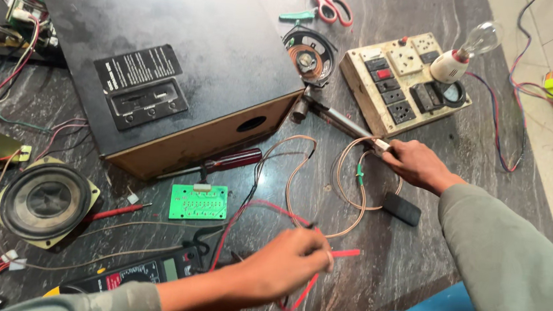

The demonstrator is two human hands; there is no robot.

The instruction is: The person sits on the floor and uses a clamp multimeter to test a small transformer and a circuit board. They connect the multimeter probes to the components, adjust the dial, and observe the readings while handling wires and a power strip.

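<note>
Left hand point(287, 260) pinches pale looped wire point(347, 182) low over dark surface point(413, 267), grip closed, red probe lead point(341, 253) just beside. Right hand point(416, 164) closed on wire's far end (near switchboard point(403, 80)). Multimeter point(146, 272) lies near left forearm.

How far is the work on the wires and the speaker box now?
Looks done: the speaker box lies open on its side, a speaker out beside it. In hand: the right hand holds a soldering iron, the left hand pinches the clear twin wire. Left: the green circuit board lies unconnected.
</note>
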